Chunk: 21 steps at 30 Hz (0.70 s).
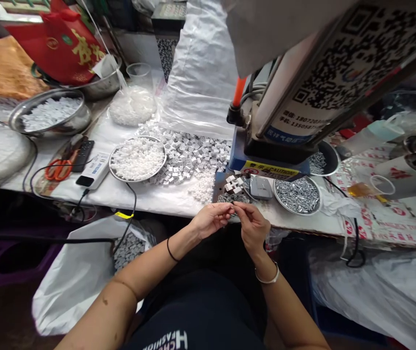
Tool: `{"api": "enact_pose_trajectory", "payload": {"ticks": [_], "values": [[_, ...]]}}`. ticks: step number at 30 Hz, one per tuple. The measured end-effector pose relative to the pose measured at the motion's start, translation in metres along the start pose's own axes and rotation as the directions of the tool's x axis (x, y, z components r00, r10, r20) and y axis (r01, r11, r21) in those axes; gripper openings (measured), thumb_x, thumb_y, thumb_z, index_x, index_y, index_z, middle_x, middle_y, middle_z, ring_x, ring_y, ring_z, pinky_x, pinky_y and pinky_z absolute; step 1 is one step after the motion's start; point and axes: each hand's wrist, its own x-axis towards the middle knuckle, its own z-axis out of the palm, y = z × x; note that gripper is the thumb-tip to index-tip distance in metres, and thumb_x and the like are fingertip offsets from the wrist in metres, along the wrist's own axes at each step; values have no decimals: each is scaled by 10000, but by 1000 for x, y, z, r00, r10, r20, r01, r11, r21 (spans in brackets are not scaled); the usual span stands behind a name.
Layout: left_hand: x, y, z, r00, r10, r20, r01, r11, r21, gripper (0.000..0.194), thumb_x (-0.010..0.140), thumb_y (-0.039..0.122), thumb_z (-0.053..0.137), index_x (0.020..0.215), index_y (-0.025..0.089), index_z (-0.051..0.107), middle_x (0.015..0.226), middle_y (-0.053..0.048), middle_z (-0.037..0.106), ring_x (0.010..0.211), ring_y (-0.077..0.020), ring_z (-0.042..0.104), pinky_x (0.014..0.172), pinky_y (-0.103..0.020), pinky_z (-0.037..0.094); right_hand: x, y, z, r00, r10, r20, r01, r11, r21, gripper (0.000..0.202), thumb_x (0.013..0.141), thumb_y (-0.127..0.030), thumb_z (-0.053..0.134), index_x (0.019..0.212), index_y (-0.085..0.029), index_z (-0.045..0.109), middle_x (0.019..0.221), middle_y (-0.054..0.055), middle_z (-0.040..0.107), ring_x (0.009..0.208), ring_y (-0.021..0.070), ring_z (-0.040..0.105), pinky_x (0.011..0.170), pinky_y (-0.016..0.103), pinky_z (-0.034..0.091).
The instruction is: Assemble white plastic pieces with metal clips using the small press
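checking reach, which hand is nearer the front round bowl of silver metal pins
Right. The right hand is just left of the bowl; the left hand is farther left.

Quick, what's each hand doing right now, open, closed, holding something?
Left hand: loosely curled, fingertips by the right's; whether it grips anything can't be told.
Right hand: closed in a pinch; anything held is too small to identify.
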Motion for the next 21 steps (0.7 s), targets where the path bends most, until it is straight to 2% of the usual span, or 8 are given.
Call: {"api": "enact_pose_trajectory", "payload": {"ticks": [4, 10, 13, 15, 17, 18, 20, 21], "values": [[1, 1, 4, 1000, -18, -22, 18, 999, -37, 155, 700, 178, 731, 772, 64, 653, 669, -35, 614, 573, -46, 540, 472, -129, 369, 3, 0, 0, 999, -29, 26, 30, 999, -12, 117, 807, -302, 624, 858, -226, 697, 841, 29, 694, 784, 170, 656, 732, 301, 531], [-1, -4, 0, 999, -43, -16, 42, 996, -72, 186, 654, 189, 764, 753, 78, 653, 633, -13, 598, 572, -49, 525, 510, -158, 365, 11, -4, -4, 948, -274, 165, 301, 937, -179, 86, 814, -245, 627, 847, -246, 706, 836, 15, 700, 770, 146, 655, 707, 261, 524], [-1, -1, -11, 996, -69, 62, 64, 994, 88, 256, 680, 319, 743, 772, 92, 667, 670, -32, 623, 587, -72, 542, 565, -193, 395, 16, -4, -9, 882, -372, 288, 439, 872, -216, 129, 815, -229, 623, 894, -261, 718, 830, 6, 717, 732, 136, 665, 688, 235, 534], [4, 13, -20, 995, 43, 94, -75, 928, 365, 317, 740, 409, 669, 821, 102, 684, 752, -67, 656, 647, -111, 572, 625, -234, 425, 17, -3, -12, 878, -376, 296, 450, 858, -246, 141, 813, -229, 619, 904, -263, 721, 831, 3, 727, 729, 141, 675, 695, 235, 539], [16, 36, -31, 938, 336, 86, -295, 641, 708, 305, 806, 407, 588, 878, 130, 692, 863, -86, 672, 766, -155, 591, 718, -277, 440, 16, -2, -13, 929, -280, 243, 340, 903, -262, 129, 813, -253, 617, 890, -259, 721, 844, 3, 732, 750, 153, 684, 709, 241, 545], [24, 50, -36, 842, 531, 92, -344, 398, 851, 267, 826, 376, 567, 903, 151, 690, 918, -86, 668, 849, -173, 585, 780, -296, 433, 14, -2, -12, 956, -205, 210, 256, 933, -253, 125, 813, -273, 617, 883, -256, 720, 853, 4, 733, 766, 160, 688, 716, 246, 549], [44, 77, -45, 644, 751, 147, -169, -47, 984, 256, 875, 339, 494, 941, 168, 674, 999, -102, 641, 969, -212, 548, 869, -350, 397, 10, -2, -11, 982, -60, 181, 97, 974, -205, 138, 808, -315, 616, 875, -249, 717, 875, 9, 733, 806, 179, 691, 735, 264, 557], [54, 88, -49, 591, 785, 186, -38, -203, 978, 251, 870, 341, 504, 947, 165, 666, 1014, -114, 628, 990, -234, 529, 877, -373, 384, 7, -2, -9, 983, -6, 185, 39, 983, -177, 150, 803, -331, 617, 873, -245, 717, 887, 14, 732, 827, 190, 691, 751, 278, 560]]}}
